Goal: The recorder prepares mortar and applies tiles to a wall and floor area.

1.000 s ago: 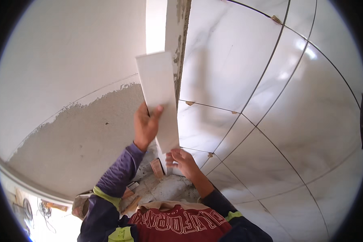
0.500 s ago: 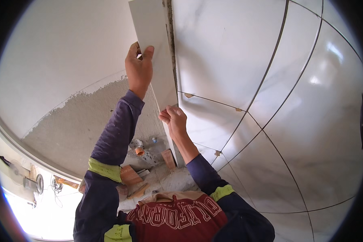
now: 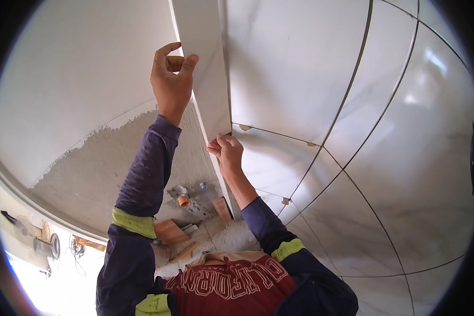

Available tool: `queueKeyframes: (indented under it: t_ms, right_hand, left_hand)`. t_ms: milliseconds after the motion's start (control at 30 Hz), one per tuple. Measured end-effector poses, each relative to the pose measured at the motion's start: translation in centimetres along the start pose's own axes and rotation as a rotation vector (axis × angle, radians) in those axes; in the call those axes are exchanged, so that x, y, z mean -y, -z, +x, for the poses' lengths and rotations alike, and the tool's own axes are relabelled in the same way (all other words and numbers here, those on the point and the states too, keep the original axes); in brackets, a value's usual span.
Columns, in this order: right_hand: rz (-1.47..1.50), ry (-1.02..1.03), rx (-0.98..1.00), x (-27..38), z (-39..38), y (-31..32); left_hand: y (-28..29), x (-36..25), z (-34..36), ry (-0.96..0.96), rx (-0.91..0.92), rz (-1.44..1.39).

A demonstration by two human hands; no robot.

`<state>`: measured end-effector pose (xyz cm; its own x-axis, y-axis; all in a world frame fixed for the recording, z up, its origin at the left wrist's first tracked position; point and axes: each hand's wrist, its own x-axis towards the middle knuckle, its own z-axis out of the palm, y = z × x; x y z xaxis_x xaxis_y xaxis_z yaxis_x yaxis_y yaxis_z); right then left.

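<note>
A narrow, pale tile strip (image 3: pixel 204 58) stands upright in the corner, its right edge along the large marble-look wall tiles (image 3: pixel 295 68). My left hand (image 3: pixel 173 87) is at the strip's left edge, thumb over its face and fingers bent around the edge. Lower down, my right hand (image 3: pixel 229 155) is closed in a pinch at the strip's lower end, next to a horizontal tile joint. What its fingertips grip is partly hidden. Another pale strip (image 3: pixel 222 181) continues below that hand toward the floor.
Rough grey plaster (image 3: pixel 126 152) covers the lower left wall, with an orange pipe end (image 3: pixel 184 201) jutting out. Reddish tile pieces (image 3: pixel 171 231) lie on the floor. Brown wedges (image 3: pixel 245 127) sit in the joints. A fan (image 3: pixel 47 245) stands far left.
The strip has shifted right, and the dark gap beside the wall tiles has closed. My left hand has moved slightly left and up, its fingers looser. My right hand has barely moved.
</note>
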<state>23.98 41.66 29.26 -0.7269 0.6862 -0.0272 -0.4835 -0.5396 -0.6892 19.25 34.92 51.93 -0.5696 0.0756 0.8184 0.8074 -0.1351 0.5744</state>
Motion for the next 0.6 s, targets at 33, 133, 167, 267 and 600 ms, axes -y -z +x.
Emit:
queueKeyframes:
  t_ms: [33, 133, 167, 267, 600]
  right_hand:
    - [-0.002, 0.004, 0.003, -0.1, 0.0, 0.0]
    - [-0.003, 0.006, 0.032, -0.4, -0.1, -0.1]
    - [0.001, 0.002, 0.043, -0.3, -0.1, 0.0]
    - [-0.016, 0.024, 0.046, -0.3, 0.1, 0.2]
    - [-0.027, 0.025, 0.054, -0.4, 0.0, 0.0]
  left_hand:
    - [0.2, 0.0, 0.2, -0.005, 0.007, 0.008]
    - [0.7, 1.4, 0.8, -0.019, 0.001, -0.013]
    - [0.7, 1.6, 1.1, -0.02, 0.001, -0.046]
    - [0.7, 1.7, 0.9, -0.042, -0.002, -0.044]
    - [0.3, 1.8, 0.4, -0.103, -0.046, -0.083]
